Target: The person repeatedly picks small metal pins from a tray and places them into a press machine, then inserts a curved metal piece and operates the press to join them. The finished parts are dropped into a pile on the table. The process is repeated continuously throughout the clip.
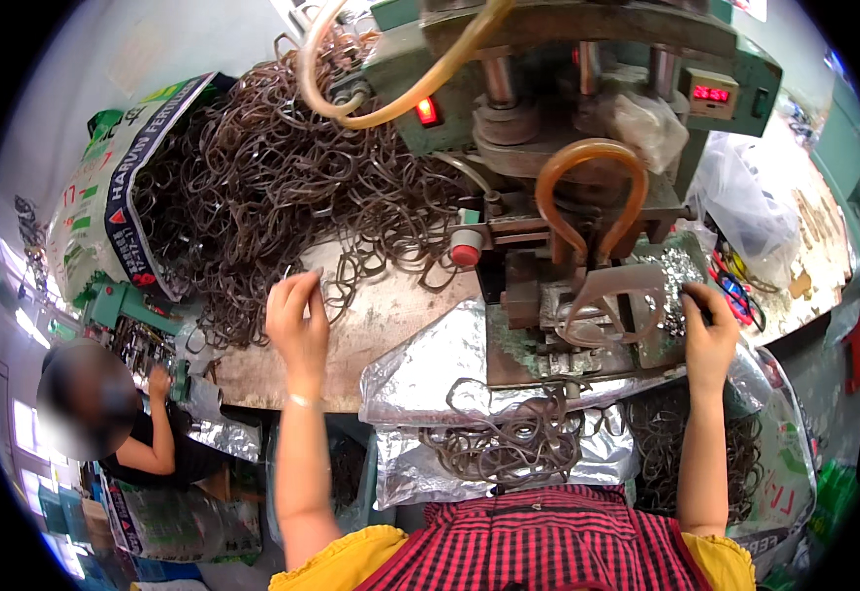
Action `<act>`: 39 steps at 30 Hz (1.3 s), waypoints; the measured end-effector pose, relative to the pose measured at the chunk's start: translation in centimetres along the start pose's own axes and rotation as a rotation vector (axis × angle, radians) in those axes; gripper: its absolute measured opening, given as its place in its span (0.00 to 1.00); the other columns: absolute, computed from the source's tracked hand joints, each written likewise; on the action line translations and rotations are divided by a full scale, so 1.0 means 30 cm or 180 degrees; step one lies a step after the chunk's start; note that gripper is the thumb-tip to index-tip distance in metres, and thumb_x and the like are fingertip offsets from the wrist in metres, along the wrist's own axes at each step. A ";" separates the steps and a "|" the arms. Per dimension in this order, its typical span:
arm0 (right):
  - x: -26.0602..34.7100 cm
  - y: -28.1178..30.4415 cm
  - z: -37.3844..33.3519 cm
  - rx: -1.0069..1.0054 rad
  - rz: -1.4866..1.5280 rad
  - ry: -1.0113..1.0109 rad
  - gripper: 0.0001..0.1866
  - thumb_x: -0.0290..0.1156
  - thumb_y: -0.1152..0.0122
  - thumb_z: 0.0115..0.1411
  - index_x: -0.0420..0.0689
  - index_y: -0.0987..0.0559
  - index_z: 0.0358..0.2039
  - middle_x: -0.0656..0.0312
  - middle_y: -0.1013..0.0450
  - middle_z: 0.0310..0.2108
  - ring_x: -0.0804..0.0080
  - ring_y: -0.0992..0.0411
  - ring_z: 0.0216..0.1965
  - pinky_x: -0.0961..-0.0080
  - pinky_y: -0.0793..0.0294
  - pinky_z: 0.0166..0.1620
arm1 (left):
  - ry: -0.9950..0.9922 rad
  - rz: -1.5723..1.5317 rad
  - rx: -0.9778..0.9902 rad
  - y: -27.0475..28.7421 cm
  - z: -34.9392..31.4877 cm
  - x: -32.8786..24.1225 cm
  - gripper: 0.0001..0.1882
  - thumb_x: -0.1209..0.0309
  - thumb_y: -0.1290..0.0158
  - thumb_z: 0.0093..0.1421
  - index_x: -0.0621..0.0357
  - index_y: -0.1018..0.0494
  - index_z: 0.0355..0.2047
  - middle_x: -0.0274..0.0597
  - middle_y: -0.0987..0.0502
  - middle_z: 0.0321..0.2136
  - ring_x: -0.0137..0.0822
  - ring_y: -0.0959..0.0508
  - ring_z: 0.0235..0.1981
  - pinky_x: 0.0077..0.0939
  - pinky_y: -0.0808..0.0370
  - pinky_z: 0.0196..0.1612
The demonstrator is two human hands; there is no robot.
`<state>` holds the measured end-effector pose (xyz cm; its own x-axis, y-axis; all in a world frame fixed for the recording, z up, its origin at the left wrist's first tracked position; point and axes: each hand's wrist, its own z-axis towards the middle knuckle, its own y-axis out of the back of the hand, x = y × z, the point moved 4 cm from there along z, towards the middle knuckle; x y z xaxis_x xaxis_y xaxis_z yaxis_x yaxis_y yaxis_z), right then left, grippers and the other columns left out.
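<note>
Head view: dark, bent loops [518, 443] lie tangled on silver foil [415, 369], just in front of the person's checked apron [558, 537].
Large heap [282, 158]: many more such loops, piled high on the counter [390, 313] to the left.
Left grip [297, 325]: raised near the heap's front edge, fingers bent; I cannot tell whether the tips meet or pinch anything.
Right grip [710, 340]: beside the press bed, near small silvery bits [679, 281], fingers curled; whether they are closed on something cannot be told.
Press [518, 128]: green and upright behind the foil, with a red button [465, 254] and an arching amber tube [592, 150]. A blurred shape hides its working spot.
Progress: probably partway through a big batch, since loops lie in several places; which are finished and which remain does not show.
Lower right: more loops inside a pale sack [794, 468].
Further out: a clear plastic bag [750, 202] on the right; at far left, another person's arm [159, 438] beside a second machine [129, 307].
</note>
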<state>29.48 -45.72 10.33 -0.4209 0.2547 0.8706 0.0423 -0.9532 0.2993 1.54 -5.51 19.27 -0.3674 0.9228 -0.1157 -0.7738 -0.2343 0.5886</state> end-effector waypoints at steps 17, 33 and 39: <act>-0.057 0.243 -0.169 -0.0910 -0.0769 0.0038 0.06 0.18 0.39 0.53 0.37 0.19 0.33 0.57 0.22 0.32 0.64 0.25 0.37 0.72 0.29 0.44 | 0.0226 0.0127 0.1849 -0.377 -0.184 0.229 0.05 0.74 0.40 0.52 0.60 0.21 0.30 0.47 0.24 0.30 0.49 0.23 0.30 0.37 0.27 0.36; 0.302 -0.245 -0.046 0.0765 0.2027 -0.0456 0.19 0.19 0.38 0.54 0.34 0.26 0.47 0.57 0.23 0.41 0.75 0.24 0.41 0.79 0.28 0.48 | 0.2915 -0.3407 -0.0128 -0.221 -0.229 -0.272 0.15 0.72 0.50 0.67 0.64 0.26 0.51 0.31 0.26 0.26 0.19 0.33 0.22 0.11 0.38 0.24; 0.338 -0.271 -0.046 0.1020 0.2577 -0.0918 0.22 0.18 0.39 0.55 0.33 0.29 0.52 0.60 0.24 0.41 0.79 0.26 0.42 0.80 0.30 0.49 | -0.0174 -0.2180 -0.1083 -0.029 0.071 -0.497 0.16 0.79 0.55 0.67 0.68 0.31 0.55 0.46 0.21 0.38 0.29 0.24 0.28 0.22 0.23 0.31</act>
<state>23.63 -35.62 16.19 0.0875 -0.3995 0.9126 0.4930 -0.7786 -0.3881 8.81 -18.42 22.19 0.2706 0.9076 -0.3209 -0.9390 0.3223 0.1198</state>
